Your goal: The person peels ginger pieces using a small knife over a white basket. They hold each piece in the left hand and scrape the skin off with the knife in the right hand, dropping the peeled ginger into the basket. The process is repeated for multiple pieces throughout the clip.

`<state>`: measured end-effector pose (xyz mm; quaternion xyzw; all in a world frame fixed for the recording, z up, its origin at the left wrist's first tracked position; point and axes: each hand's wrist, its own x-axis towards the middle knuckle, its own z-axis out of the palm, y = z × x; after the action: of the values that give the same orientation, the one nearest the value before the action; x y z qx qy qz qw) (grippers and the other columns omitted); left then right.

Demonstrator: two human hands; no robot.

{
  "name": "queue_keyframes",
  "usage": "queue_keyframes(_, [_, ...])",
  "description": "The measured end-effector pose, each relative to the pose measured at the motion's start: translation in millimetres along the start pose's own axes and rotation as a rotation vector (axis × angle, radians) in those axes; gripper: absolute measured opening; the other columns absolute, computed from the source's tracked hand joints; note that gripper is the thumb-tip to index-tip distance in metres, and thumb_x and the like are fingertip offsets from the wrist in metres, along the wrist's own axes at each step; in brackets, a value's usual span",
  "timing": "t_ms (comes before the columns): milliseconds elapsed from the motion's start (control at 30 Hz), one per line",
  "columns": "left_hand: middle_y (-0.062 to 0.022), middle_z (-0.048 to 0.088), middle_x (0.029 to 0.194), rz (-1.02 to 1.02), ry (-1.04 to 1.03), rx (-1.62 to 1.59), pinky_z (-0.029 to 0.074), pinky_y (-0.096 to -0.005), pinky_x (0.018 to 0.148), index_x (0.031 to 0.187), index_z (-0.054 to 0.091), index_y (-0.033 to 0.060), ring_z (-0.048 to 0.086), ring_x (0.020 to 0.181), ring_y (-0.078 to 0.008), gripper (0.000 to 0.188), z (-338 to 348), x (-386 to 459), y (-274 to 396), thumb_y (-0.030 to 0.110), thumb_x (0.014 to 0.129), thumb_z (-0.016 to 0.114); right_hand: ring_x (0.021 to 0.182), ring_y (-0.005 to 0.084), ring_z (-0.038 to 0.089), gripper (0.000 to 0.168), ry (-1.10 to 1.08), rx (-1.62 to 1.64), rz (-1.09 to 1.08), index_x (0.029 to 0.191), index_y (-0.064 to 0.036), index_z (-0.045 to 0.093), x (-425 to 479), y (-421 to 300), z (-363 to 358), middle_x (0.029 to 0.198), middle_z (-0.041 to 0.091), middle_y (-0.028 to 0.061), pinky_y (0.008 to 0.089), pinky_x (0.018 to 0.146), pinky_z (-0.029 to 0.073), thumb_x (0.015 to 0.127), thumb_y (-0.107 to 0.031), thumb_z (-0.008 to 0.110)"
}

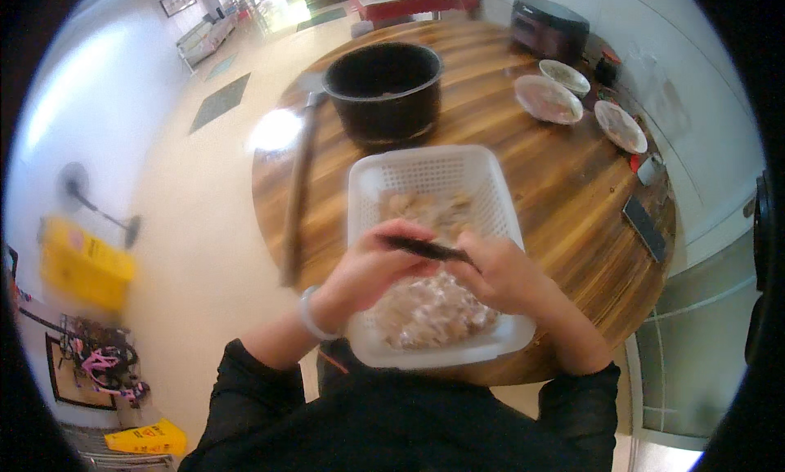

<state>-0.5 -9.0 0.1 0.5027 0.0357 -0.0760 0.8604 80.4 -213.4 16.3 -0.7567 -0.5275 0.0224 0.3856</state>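
Note:
Over a white perforated plastic basket (509, 227), my left hand (374, 263) and my right hand (500, 266) meet on a dark, narrow object (429, 249). Both hold it, one at each end; blur hides what it is. Pale brown pieces (423, 205) lie in the far half of the basket. Below my hands, in the near half, is a clear, shiny plastic bag (435, 315) with pale brownish contents. Just beyond the basket stands a deep black pot (386, 119); its inside is too dark to make out.
A round wooden table (478, 113) carries everything. Along its left edge lies a long brown stick (299, 190). Several dishes, among them a bowl (547, 99), stand at the right, with a dark phone-like slab (644, 228) nearer. A black appliance (549, 30) sits at the back.

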Motion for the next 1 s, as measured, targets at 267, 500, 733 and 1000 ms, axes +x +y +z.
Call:
queue_keyframes(267, [-0.0087,0.065,0.092,0.16,0.135,0.237,0.054,-0.0279,0.075,0.097,0.059,0.0008,0.064,0.082,-0.0164,0.01,-1,7,-4,0.001,0.088,0.06,0.064,0.0427,0.057,0.027,-0.09,-0.012,0.054,0.085,-0.002,0.046,-1,-5,0,0.071,0.057,0.0214,0.049,0.055,0.044,0.089,-0.025,0.061])
queue_keyframes(500, [-0.0068,0.066,0.093,0.386,0.2,0.094,0.053,-0.0266,0.075,0.099,0.059,0.0019,0.063,0.081,-0.0133,0.01,-24,4,25,0.005,0.09,0.061,0.066,0.0418,0.058,0.025,-0.147,-0.082,0.059,0.086,-0.002,0.045,-5,-10,-1,0.071,0.057,0.0205,0.0481,0.057,0.046,0.088,-0.02,0.062])
queue_keyframes(733, [-0.0064,0.066,0.098,0.361,0.242,0.115,0.052,-0.0252,0.076,0.11,0.06,0.0022,0.062,0.083,-0.0118,0.019,-25,-1,25,0.005,0.091,0.059,0.076,0.0432,0.058,0.024,-0.255,-0.17,0.173,0.094,-0.001,0.043,-7,-3,0,0.076,0.058,0.0222,0.0497,0.067,0.046,0.079,-0.01,0.059])
queue_keyframes(1000, [-0.0067,0.064,0.103,0.331,0.207,0.109,0.049,-0.0245,0.078,0.127,0.052,0.0031,0.059,0.087,-0.0108,0.033,-34,-10,16,0.006,0.094,0.053,0.074,0.0441,0.058,0.025,-0.225,-0.1,0.271,0.094,-0.001,0.049,-3,-8,3,0.075,0.059,0.0236,0.051,0.065,0.045,0.089,-0.025,0.054])
